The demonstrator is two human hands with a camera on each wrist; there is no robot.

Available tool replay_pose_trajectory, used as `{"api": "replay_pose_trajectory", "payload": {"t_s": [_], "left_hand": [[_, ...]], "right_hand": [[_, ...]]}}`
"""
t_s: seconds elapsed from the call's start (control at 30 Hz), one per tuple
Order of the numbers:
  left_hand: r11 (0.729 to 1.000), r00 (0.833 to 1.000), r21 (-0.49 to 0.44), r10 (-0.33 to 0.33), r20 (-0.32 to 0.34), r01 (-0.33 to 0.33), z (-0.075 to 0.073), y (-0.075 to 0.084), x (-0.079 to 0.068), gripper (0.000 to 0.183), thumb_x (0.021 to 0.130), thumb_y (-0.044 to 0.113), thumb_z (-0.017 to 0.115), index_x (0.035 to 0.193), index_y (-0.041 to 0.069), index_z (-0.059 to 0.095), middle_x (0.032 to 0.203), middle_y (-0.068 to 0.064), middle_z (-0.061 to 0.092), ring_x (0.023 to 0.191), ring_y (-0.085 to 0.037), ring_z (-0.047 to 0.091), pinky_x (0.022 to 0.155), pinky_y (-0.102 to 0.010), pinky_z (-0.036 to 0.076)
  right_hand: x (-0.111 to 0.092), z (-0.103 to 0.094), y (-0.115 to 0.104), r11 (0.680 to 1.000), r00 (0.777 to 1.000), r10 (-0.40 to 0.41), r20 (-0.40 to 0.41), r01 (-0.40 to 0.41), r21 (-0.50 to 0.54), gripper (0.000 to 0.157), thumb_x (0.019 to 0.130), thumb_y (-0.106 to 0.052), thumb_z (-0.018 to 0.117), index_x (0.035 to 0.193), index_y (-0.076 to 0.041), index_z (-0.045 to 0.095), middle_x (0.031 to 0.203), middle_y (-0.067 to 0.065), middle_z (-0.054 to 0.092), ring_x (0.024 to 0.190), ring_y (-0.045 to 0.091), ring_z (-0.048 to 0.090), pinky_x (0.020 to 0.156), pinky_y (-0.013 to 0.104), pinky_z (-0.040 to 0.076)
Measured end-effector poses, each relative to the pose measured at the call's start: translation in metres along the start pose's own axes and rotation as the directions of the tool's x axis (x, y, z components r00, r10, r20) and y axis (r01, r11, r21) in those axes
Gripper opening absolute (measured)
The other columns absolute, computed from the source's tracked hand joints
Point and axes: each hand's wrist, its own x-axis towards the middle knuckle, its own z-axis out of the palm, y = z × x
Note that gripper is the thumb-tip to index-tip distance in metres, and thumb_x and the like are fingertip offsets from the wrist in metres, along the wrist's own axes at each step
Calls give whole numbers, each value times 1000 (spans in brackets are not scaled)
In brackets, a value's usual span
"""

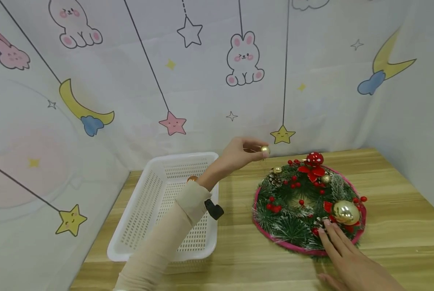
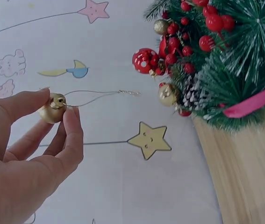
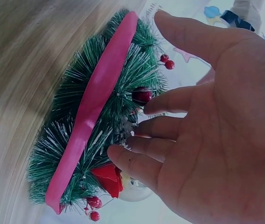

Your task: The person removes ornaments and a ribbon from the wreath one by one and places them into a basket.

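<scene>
Gold ball (image 1: 265,150) is pinched by my left hand (image 1: 239,154) near centre; my right hand (image 1: 353,260), fingers loosely straight, touches the wreath (image 1: 289,228), lower right.

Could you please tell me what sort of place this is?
Probably an indoor craft corner, though I cannot be certain: a wood-grain table holds a decorated wreath and a white basket, and a cartoon-printed cloth hangs behind them.
</scene>
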Motion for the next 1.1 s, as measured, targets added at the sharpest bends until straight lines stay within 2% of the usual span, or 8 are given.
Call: {"api": "replay_pose_trajectory", "payload": {"t_s": [0.2,0.43,0.57,0.67,0.83,1.1], "left_hand": [[999,999,-46,-24,-47,22,-22,-3,-13,36,99,25,76,133,16,72,126,-8,75,118,-27,73,105,-43,58],[997,993,-36,-69,-94,66,-45,-19,-30,34,97,28,78,128,18,73,124,-3,75,120,-19,71,110,-46,54],[996,989,-30,-90,-114,87,-56,-28,-38,31,96,27,78,125,18,73,123,-3,75,121,-19,71,112,-47,52],[993,985,-33,-116,-127,113,-62,-33,-44,29,96,24,79,123,18,73,121,-4,76,119,-19,72,113,-49,51],[989,979,-34,-150,-141,146,-69,-41,-55,29,95,22,79,123,17,73,121,-5,77,117,-18,74,115,-51,48],[984,970,-28,-176,-170,174,-84,-56,-68,34,92,20,82,125,15,72,122,-6,76,119,-20,73,111,-47,53]], "right_hand": [[0,-1,-1,1000,1000,-7,-20,7,-19,105,92,-64,71,168,-9,24,177,0,-18,145,-4,-43,88,41,62],[1,-2,-2,999,999,-12,-38,11,-36,109,91,-64,73,168,-8,21,174,-2,-23,145,-2,-43,91,44,61],[1,-2,-2,1000,1000,-9,-21,8,-15,109,91,-63,73,168,-6,21,174,-2,-25,144,-3,-44,90,44,62],[1,-2,-2,1000,1000,4,10,-4,11,107,92,-62,72,168,-5,21,174,-2,-24,142,-4,-45,87,41,62],[0,0,-1,1000,1000,7,15,-7,10,107,93,-64,70,169,-7,19,175,0,-22,142,-5,-45,83,38,62],[1,1,1,998,999,14,38,-16,56,103,94,-62,69,168,-7,23,177,1,-18,140,-8,-45,79,37,62]]}}
